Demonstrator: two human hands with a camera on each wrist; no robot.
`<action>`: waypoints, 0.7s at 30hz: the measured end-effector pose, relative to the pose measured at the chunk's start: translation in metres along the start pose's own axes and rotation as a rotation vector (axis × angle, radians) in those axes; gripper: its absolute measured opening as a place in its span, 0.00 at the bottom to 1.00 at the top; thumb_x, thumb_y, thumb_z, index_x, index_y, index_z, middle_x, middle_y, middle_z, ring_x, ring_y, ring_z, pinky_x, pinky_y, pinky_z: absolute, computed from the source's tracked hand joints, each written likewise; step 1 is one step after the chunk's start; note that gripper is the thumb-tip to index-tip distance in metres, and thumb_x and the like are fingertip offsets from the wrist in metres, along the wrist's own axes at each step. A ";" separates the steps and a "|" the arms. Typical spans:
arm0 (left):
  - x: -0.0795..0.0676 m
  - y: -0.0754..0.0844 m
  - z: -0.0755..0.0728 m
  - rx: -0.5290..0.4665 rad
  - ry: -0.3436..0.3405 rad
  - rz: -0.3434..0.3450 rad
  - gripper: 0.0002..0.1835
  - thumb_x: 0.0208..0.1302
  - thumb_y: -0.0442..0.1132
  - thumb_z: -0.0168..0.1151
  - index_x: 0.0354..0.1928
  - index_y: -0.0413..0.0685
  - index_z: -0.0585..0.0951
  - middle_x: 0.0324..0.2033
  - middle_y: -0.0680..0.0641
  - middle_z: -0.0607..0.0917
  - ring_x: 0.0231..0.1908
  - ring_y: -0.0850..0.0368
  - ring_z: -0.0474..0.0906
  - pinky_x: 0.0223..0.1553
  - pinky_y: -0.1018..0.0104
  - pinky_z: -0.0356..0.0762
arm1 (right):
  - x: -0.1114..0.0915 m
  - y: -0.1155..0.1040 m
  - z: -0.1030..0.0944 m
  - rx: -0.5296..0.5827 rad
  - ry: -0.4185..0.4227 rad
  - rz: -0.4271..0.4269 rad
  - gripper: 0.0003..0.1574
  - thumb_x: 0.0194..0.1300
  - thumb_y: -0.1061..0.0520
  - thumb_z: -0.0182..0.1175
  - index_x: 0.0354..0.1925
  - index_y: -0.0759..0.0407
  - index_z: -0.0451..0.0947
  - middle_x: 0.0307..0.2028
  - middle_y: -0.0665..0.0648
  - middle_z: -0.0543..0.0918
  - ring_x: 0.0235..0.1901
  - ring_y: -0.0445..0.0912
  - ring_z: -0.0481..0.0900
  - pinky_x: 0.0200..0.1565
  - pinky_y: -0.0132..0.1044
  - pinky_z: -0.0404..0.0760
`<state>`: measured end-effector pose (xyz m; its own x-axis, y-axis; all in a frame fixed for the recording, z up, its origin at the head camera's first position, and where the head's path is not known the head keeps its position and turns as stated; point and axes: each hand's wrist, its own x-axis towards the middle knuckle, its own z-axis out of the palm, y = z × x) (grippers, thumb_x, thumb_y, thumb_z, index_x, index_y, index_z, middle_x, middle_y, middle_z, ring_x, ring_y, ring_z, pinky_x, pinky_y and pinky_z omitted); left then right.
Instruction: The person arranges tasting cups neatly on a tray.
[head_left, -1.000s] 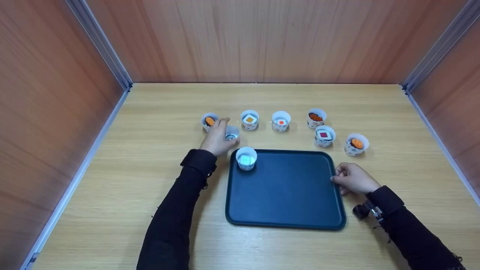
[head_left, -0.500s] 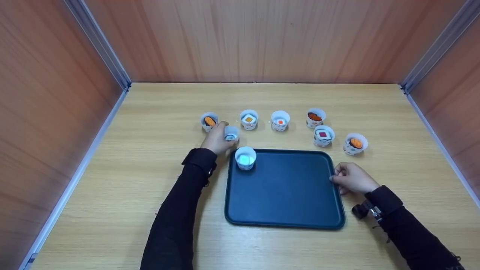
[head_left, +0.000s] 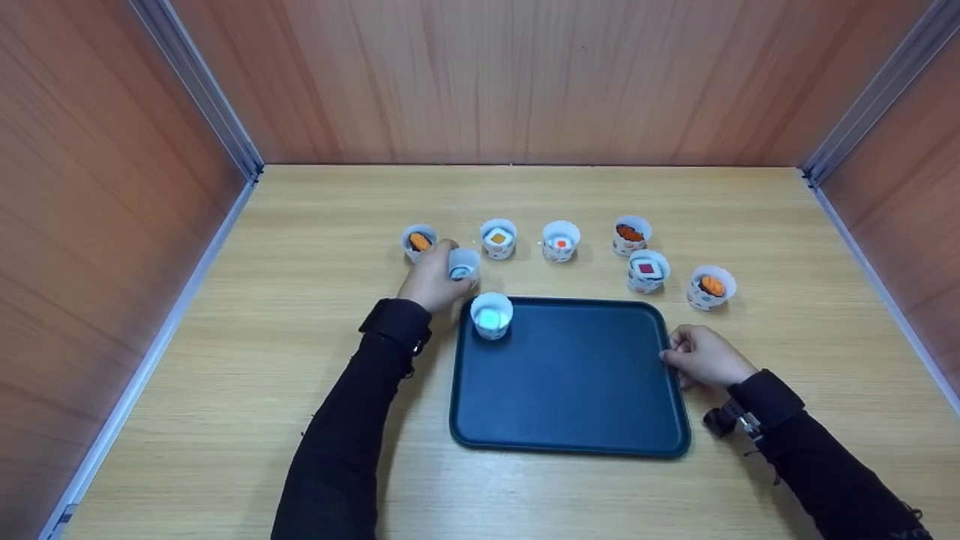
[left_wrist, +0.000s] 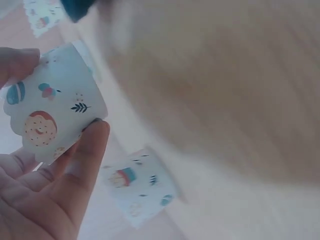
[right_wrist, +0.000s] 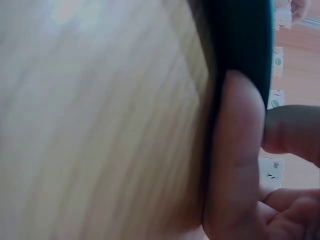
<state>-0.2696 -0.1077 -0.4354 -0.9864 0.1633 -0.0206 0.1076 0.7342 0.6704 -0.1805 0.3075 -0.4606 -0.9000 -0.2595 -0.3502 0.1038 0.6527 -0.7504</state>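
Observation:
My left hand [head_left: 431, 281] holds a paper cup [head_left: 465, 262] just beyond the far left corner of the dark tray [head_left: 570, 382]. Its thumb and fingers are on opposite sides of this cup, whose doughnut print [left_wrist: 41, 129] shows in the left wrist view. Something pale lies inside; its kind is unclear. With thumb and fingers, my right hand [head_left: 709, 356] pinches the tray's right edge, as the right wrist view shows with a finger [right_wrist: 237, 150] under the rim. Another paper cup [head_left: 491, 322], with a pale green piece inside, stands upright in the tray's far left corner.
Beyond the tray stand several paper cups: one with an orange topping [head_left: 418, 244] beside my left hand, ones with yellow [head_left: 499, 244] and orange-red [head_left: 561, 246] squares, and a right-hand cluster [head_left: 647, 276]. Wooden walls [head_left: 510, 82] enclose the table's back and sides.
My left hand's fingers have drawn slightly closer round the cup, which stays in nearly the same place. The right hand, tray and other cups have not visibly moved.

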 end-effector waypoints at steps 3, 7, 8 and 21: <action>-0.004 0.008 -0.003 0.009 0.014 0.019 0.33 0.61 0.43 0.67 0.65 0.40 0.68 0.57 0.40 0.76 0.58 0.47 0.74 0.61 0.53 0.72 | 0.000 -0.001 0.000 -0.015 0.006 0.018 0.09 0.68 0.61 0.56 0.38 0.67 0.69 0.26 0.52 0.74 0.18 0.39 0.78 0.25 0.34 0.82; -0.008 0.020 -0.006 0.023 0.032 0.056 0.34 0.61 0.43 0.67 0.66 0.40 0.68 0.58 0.40 0.76 0.58 0.47 0.73 0.61 0.54 0.72 | 0.000 -0.001 -0.001 -0.019 0.006 0.023 0.09 0.68 0.61 0.56 0.37 0.67 0.69 0.26 0.53 0.74 0.18 0.39 0.78 0.25 0.34 0.82; -0.010 0.024 -0.006 0.026 0.034 0.071 0.34 0.61 0.43 0.67 0.66 0.40 0.68 0.58 0.40 0.76 0.58 0.47 0.73 0.61 0.54 0.72 | 0.000 -0.001 -0.001 -0.017 0.004 0.021 0.09 0.68 0.61 0.56 0.37 0.66 0.69 0.26 0.52 0.73 0.18 0.39 0.78 0.25 0.34 0.82; -0.026 0.080 0.016 0.057 -0.104 0.277 0.35 0.59 0.44 0.69 0.65 0.39 0.68 0.57 0.42 0.76 0.54 0.51 0.76 0.55 0.58 0.76 | 0.000 0.001 0.000 0.011 -0.002 0.006 0.08 0.68 0.61 0.56 0.37 0.67 0.69 0.26 0.52 0.74 0.18 0.39 0.77 0.24 0.34 0.82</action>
<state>-0.2331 -0.0431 -0.3933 -0.9007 0.4270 0.0795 0.3806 0.6878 0.6180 -0.1808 0.3082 -0.4609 -0.8984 -0.2575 -0.3557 0.1136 0.6460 -0.7548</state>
